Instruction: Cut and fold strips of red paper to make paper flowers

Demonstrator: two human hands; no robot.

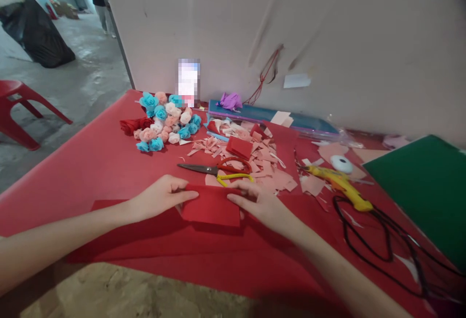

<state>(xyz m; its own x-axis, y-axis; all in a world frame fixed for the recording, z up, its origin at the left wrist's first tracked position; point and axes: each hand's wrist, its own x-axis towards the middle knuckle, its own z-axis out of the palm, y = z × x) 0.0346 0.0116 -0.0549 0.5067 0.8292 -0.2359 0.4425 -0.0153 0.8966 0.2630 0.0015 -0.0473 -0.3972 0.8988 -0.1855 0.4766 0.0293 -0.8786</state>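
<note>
A folded piece of red paper (211, 207) is held between both hands, over the front part of the table. My left hand (163, 195) pinches its upper left corner, thumb on top. At the upper right corner, my right hand (257, 202) grips the same paper, with some fingers hidden behind it. Just beyond lie scissors (207, 168) with one red and one yellow handle, blades pointing left. A larger red sheet (138, 233) is spread under the hands. Past the scissors, a small folded red piece (239, 148) rests on pink paper scraps (267, 165).
Blue, pink, white and red paper flowers (160, 112) are piled at the back left. A yellow glue gun (342, 187) with a looping black cable (344, 240) lies at right, beside a green sheet (422, 192). A wall (225, 26) closes off the back; a red stool (18, 109) stands left.
</note>
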